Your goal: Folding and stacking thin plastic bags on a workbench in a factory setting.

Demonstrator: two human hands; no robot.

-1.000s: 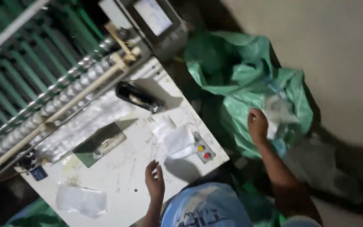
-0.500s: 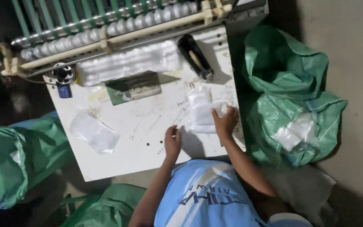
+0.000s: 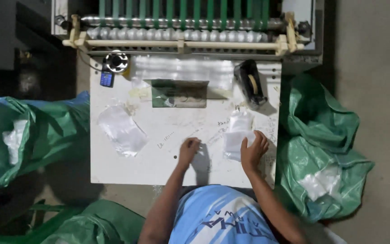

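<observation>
Right hand [image 3: 253, 151] rests its open grip flat on a stack of clear bags [image 3: 236, 135]; left hand [image 3: 189, 149] lies loosely curled, empty, on the white table [image 3: 159, 158].

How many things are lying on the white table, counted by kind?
Piles of clear plastic bags: 2
Black tape dispenser: 1
Small blue phone: 1
Green plate: 1
Total: 5

**Colours on the bench**

Table [image 3: 159, 158] was white with dark scribbles. Sacks [image 3: 326, 149] green. Plastic bags [image 3: 238, 135] clear-whitish. Tape dispenser [image 3: 250, 83] black. Machine belts [image 3: 181, 8] green, rollers silver. Shirt [image 3: 222, 217] light blue.
</observation>
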